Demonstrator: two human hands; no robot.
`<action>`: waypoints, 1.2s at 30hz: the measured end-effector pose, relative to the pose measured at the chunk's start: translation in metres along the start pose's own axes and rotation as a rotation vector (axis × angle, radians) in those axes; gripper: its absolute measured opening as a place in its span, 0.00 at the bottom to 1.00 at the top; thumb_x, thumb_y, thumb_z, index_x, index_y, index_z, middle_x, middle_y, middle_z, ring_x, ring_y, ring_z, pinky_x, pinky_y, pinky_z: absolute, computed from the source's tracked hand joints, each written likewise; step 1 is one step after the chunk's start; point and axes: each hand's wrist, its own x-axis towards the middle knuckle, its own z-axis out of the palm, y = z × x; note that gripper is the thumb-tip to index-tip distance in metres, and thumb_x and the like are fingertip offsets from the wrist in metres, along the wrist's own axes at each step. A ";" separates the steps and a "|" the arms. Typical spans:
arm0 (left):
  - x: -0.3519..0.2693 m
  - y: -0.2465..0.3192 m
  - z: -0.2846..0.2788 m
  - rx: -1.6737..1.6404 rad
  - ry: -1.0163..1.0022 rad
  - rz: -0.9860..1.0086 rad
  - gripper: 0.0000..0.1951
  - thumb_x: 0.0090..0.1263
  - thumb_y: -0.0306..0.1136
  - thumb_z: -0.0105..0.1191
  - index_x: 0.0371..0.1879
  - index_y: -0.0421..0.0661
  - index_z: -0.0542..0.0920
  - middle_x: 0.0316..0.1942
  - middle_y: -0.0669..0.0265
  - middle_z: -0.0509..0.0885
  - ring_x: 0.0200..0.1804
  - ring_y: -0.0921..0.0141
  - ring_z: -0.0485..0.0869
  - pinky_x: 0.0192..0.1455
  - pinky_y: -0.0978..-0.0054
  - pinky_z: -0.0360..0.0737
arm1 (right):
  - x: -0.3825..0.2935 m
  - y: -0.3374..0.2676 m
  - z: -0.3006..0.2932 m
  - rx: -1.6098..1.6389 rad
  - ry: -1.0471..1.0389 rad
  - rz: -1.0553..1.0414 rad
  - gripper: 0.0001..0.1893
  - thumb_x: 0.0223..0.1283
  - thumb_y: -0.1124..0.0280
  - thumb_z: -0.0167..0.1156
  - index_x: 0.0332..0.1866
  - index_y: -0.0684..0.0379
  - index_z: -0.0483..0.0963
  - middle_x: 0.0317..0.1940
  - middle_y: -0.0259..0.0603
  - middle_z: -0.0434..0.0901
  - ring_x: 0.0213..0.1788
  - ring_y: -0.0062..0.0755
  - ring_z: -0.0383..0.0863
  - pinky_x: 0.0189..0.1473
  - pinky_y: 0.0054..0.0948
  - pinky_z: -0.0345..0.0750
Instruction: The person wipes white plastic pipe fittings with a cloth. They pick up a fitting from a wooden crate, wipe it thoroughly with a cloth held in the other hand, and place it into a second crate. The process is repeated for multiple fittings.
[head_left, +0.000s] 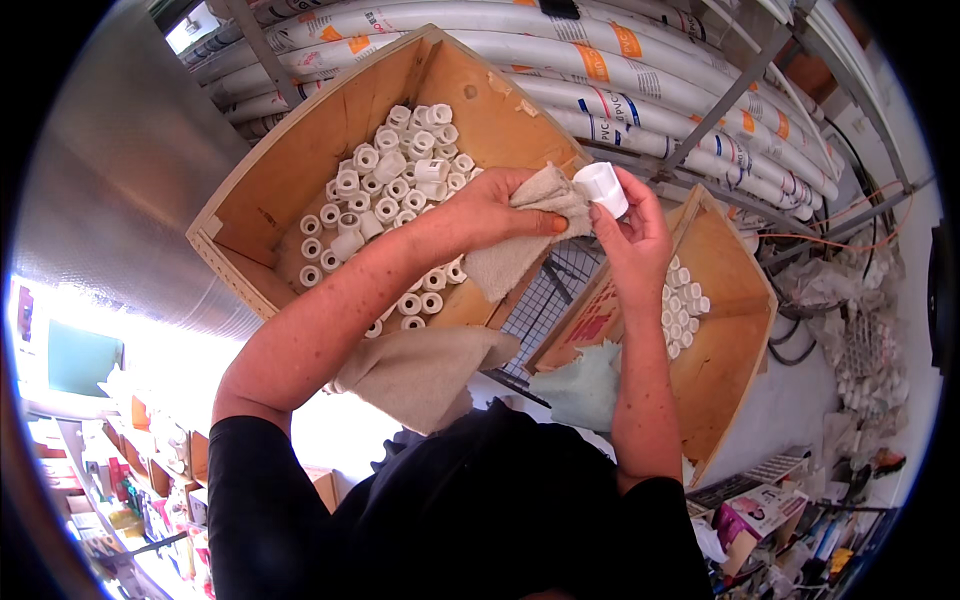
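Note:
My left hand (504, 208) pinches a beige cloth (501, 266), which hangs down over the near right side of a large wooden box (300, 127). In my right hand (639, 225) is a white plastic pipe fitting (602, 189), held between thumb and fingers. The bunched end of the cloth meets the fitting's left side. Many similar white pipe fittings (386, 208) lie in the large box below my left forearm, which hides some of them. A smaller group of white fittings (682, 304) sits in a second wooden box (724, 367), partly behind my right forearm.
Long white PVC pipes (525, 45) are stacked on a metal rack (720, 97) beyond the boxes. A second beige cloth (431, 367) and a pale green cloth (581, 386) drape over the near box edges. Wire mesh (551, 289) shows between the boxes. Loaded shelves (142, 480) stand lower left.

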 end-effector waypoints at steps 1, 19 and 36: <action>0.000 0.001 0.003 -0.034 -0.026 0.013 0.17 0.61 0.31 0.61 0.48 0.43 0.78 0.41 0.70 0.83 0.45 0.79 0.78 0.50 0.81 0.74 | 0.001 0.002 -0.002 0.028 0.001 0.000 0.22 0.54 0.76 0.64 0.55 0.65 0.68 0.46 0.39 0.76 0.48 0.23 0.77 0.48 0.23 0.76; 0.001 0.002 0.004 0.351 0.308 0.467 0.15 0.61 0.30 0.59 0.46 0.43 0.76 0.34 0.68 0.83 0.38 0.74 0.82 0.41 0.76 0.78 | -0.006 -0.004 0.012 -0.312 -0.015 -0.049 0.21 0.44 0.76 0.67 0.48 0.60 0.74 0.42 0.36 0.74 0.41 0.24 0.77 0.42 0.22 0.77; -0.003 0.003 -0.001 0.751 0.329 0.442 0.13 0.58 0.27 0.58 0.41 0.41 0.76 0.31 0.59 0.82 0.35 0.70 0.82 0.39 0.73 0.77 | -0.010 -0.012 0.017 -0.440 -0.058 -0.142 0.30 0.42 0.77 0.68 0.55 0.58 0.68 0.44 0.40 0.74 0.43 0.30 0.78 0.44 0.25 0.78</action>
